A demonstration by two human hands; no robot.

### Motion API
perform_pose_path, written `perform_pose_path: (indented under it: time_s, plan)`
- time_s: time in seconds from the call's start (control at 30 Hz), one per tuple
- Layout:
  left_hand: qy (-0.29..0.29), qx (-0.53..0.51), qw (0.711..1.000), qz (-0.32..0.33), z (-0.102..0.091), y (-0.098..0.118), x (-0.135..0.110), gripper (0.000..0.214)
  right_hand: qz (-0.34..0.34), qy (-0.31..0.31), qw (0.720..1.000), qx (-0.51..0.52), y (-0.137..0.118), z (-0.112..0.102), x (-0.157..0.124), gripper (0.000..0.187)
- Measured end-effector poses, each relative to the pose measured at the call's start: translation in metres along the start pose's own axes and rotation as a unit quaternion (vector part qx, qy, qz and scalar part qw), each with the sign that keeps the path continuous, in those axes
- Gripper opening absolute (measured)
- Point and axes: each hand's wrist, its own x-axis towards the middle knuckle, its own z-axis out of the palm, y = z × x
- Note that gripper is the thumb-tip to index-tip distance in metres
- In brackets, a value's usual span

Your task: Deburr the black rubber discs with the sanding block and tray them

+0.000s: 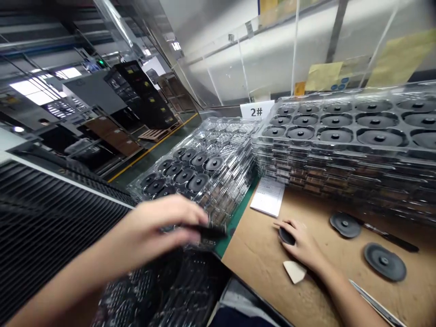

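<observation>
My left hand [170,222], smeared by motion, grips a dark round part [213,232] between thumb and fingers, beside the left stack of clear trays. On the brown board, my right hand [298,240] is closed over a small dark piece [286,235], mostly hidden by the fingers. Just below that hand lies a cream wedge-shaped piece [294,271]. Two grey oval discs with centre knobs, one farther back [345,225] and one nearer [384,261], rest to its right. A black-handled knife [391,237] touches or lies close to the farther disc.
Clear trays holding grey discs are stacked at the left [218,190] and back right [327,159]. A printed paper [268,197] lies between them, below a "2#" sign [257,110]. A slim metal tool [374,302] lies at the near right. Black ribbed trays [51,236] stand at far left.
</observation>
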Motion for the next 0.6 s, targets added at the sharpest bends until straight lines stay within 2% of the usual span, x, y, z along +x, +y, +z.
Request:
perform_pose_path:
  time_s: [0.03, 0.1, 0.17, 0.23, 0.33, 0.4, 0.47, 0.6]
  plan:
    - [0.073, 0.082, 0.994, 0.009, -0.006, -0.009, 0.016, 0.014, -0.003, 0.003, 1.0, 0.007, 0.0, -0.001, 0.0, 0.046]
    - [0.137, 0.218, 0.966, -0.003, -0.013, -0.03, 0.056, 0.021, -0.007, 0.011, 1.0, 0.019, 0.0, -0.003, 0.0, 0.046]
    - [0.151, 0.243, 0.957, -0.058, -0.018, -0.052, 0.101, 0.024, -0.008, 0.019, 0.999, 0.03, -0.002, -0.005, 0.0, 0.047]
    - [0.151, 0.232, 0.958, -0.08, -0.018, -0.074, 0.141, 0.029, -0.008, 0.026, 0.999, 0.039, -0.003, -0.006, 0.0, 0.049]
    - [0.128, 0.207, 0.962, -0.125, -0.007, -0.099, 0.181, 0.035, -0.007, 0.031, 0.998, 0.051, -0.004, -0.008, -0.001, 0.05]
    - [0.106, 0.192, 0.964, -0.148, 0.005, -0.11, 0.192, 0.034, -0.007, 0.032, 0.998, 0.057, -0.005, -0.01, -0.002, 0.05]
    - [0.098, 0.19, 0.965, -0.154, 0.015, -0.116, 0.192, 0.032, -0.006, 0.032, 0.998, 0.061, -0.005, -0.011, -0.002, 0.049]
    - [0.129, 0.213, 0.962, -0.11, 0.021, -0.11, 0.165, 0.04, 0.0, 0.028, 0.997, 0.066, -0.005, -0.014, -0.002, 0.052]
